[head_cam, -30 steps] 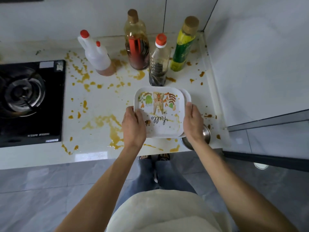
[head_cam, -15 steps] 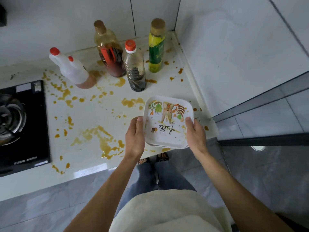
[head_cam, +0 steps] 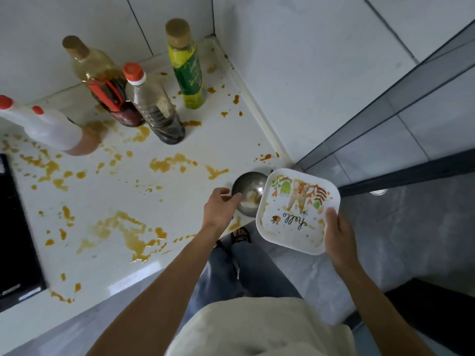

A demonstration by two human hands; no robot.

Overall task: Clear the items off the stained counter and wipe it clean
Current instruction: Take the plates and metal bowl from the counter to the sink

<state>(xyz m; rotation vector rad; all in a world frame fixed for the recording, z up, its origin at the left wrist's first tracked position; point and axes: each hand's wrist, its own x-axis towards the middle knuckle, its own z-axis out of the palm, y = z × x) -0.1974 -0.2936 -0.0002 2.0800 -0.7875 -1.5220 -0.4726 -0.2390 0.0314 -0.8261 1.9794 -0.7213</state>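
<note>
The white counter is spattered with orange-brown sauce stains. My right hand grips the lower right edge of a white square plate with a leaf print and the word "hello". The plate is held off the counter's right end, above the floor. A small steel bowl sits at the counter's front right corner, partly hidden behind the plate. My left hand has its fingers curled on the bowl's left rim.
Along the back wall stand a green bottle, a dark sauce bottle with a red cap, an oil bottle and a white squeeze bottle. A black stove lies at the left. A dark-framed glass door is on the right.
The plate was lifted off the counter with both hands and carried right. My left hand has let go of it and taken the steel bowl's rim, which the plate had covered.
</note>
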